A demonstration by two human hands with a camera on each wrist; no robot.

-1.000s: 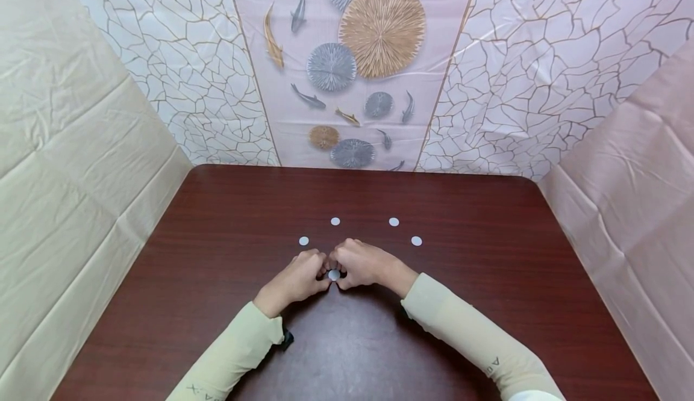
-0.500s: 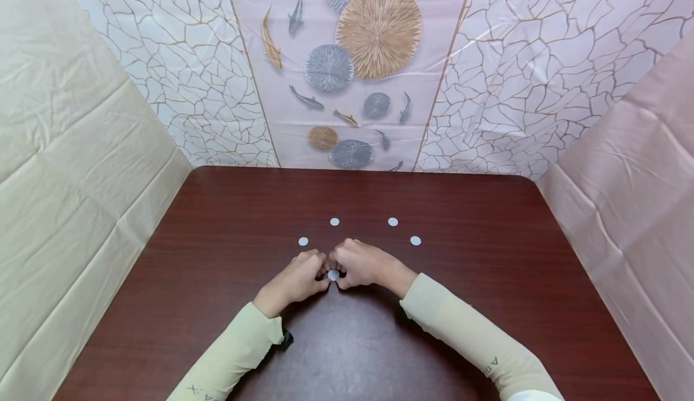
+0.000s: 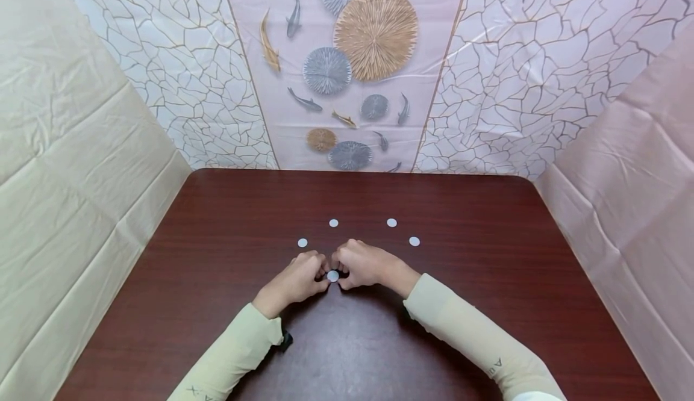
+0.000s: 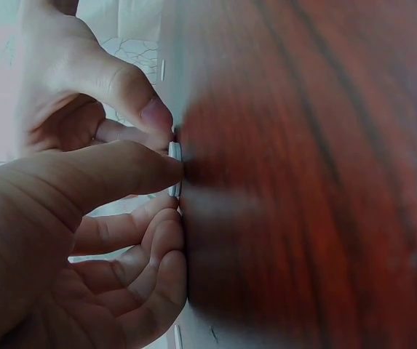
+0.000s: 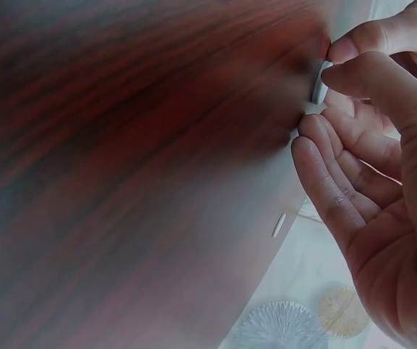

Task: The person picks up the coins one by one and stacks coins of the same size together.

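Note:
A small white disc (image 3: 333,276) lies on the dark red-brown table, between both hands. My left hand (image 3: 299,277) pinches it from the left, thumb at the near side and curled fingers at the far side. From the right, my right hand (image 3: 365,264) holds it in the same way, its thumb (image 5: 372,83) against the rim. Seen edge-on in the left wrist view, the white disc (image 4: 175,169) looks like two thin layers pressed together, partly covered by the left thumb (image 4: 128,169). The fingertips of both hands rest at the tabletop.
Beyond the hands lie more white discs flat on the table (image 3: 217,256): a left one (image 3: 302,242), two farther back (image 3: 334,223), and a right one (image 3: 414,241). Patterned cloth (image 3: 374,106) hangs behind the table's far edge, with pale cloth walls (image 3: 70,148) at both sides.
Both hands keep their hold on the disc and stay in place. Only the head view tilts slightly, so the background sits a little lower and farther left.

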